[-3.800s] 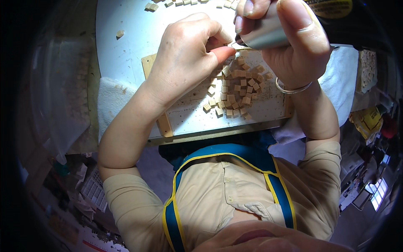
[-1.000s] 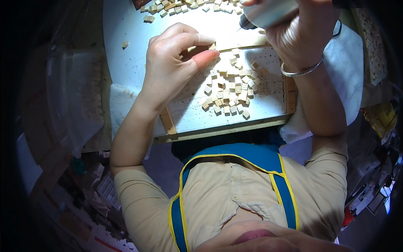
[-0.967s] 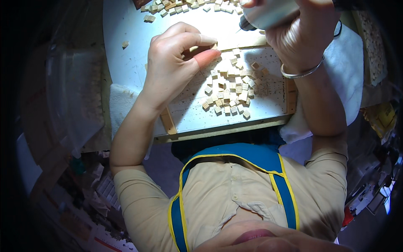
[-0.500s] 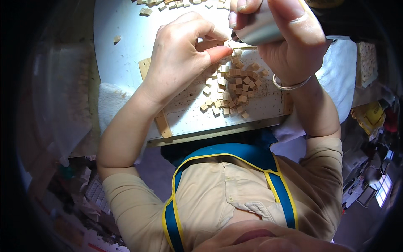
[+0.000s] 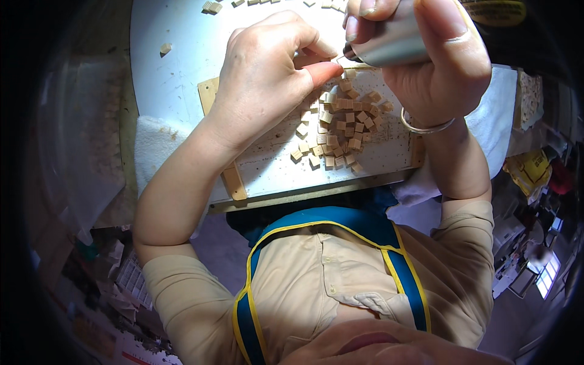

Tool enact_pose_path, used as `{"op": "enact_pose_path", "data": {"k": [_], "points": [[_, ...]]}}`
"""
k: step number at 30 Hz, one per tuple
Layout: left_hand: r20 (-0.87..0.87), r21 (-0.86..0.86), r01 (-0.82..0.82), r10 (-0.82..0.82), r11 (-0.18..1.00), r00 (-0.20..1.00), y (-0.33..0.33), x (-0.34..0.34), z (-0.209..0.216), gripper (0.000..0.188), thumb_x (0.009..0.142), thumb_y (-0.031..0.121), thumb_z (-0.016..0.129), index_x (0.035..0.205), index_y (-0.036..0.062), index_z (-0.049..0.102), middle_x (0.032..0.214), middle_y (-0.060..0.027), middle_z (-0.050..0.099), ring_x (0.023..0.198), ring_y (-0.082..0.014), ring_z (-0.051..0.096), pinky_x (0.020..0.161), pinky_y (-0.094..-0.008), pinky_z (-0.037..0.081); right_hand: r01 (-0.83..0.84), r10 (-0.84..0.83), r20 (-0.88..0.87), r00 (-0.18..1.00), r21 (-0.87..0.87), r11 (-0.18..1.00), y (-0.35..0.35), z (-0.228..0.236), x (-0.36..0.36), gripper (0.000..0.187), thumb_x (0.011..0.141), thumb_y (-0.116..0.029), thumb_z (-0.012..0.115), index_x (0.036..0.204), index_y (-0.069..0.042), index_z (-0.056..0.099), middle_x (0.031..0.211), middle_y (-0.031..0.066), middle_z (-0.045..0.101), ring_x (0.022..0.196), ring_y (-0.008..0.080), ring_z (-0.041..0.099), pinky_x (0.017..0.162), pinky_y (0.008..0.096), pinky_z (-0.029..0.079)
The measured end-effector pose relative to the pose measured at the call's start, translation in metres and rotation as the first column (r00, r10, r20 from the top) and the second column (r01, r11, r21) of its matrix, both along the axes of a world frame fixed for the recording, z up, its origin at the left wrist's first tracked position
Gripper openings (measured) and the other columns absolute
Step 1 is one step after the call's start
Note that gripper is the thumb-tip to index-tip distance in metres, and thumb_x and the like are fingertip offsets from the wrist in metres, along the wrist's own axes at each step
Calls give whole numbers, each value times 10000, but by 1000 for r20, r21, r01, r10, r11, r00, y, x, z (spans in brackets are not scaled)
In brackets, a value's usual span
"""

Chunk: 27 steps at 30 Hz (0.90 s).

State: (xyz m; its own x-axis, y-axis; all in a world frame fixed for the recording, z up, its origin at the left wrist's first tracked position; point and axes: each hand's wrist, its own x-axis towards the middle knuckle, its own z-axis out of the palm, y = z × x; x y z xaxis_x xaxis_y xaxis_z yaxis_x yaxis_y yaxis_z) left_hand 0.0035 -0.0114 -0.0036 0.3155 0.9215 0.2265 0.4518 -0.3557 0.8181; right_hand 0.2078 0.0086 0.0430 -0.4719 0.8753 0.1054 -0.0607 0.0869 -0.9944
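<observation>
My left hand [image 5: 267, 73] reaches over the white board from the left, thumb and forefinger pinched close together. Whatever sits between those fingertips is too small and bright to make out. A silver-grey cylindrical tool [image 5: 395, 47] with a dark tip lies in the closed fingers of my right hand [image 5: 441, 73]. Its tip points left, right beside the left fingertips. Just below the hands, many small pale wooden cubes [image 5: 349, 117] are heaped on the white board [image 5: 267, 164], some bunched together and others scattered singly.
Wooden strips [image 5: 233, 180] edge the board at its sides and front. More cubes [image 5: 212, 7] line the far part of the white table [image 5: 170, 79], with one lone cube [image 5: 165, 48] at left. White cloths [image 5: 159, 146] lie at both sides. A yellow packet [image 5: 528, 170] is at right.
Both hands and the tool appear slightly farther right, while the table and cubes at the far edge sit a little higher in view. The holds look the same.
</observation>
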Motion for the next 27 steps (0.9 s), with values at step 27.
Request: {"op": "enact_pose_path", "data": {"k": [27], "points": [[22, -2, -29, 29, 1000, 999, 0, 1, -3, 178, 791, 125, 855, 877, 10, 750, 843, -102, 731, 751, -201, 721, 696, -319, 575, -96, -110, 391, 914, 469, 878, 7, -6, -3, 166, 995, -99, 575, 1101, -2, 658, 1064, 82, 625, 1000, 187, 607, 896, 331, 485]]}}
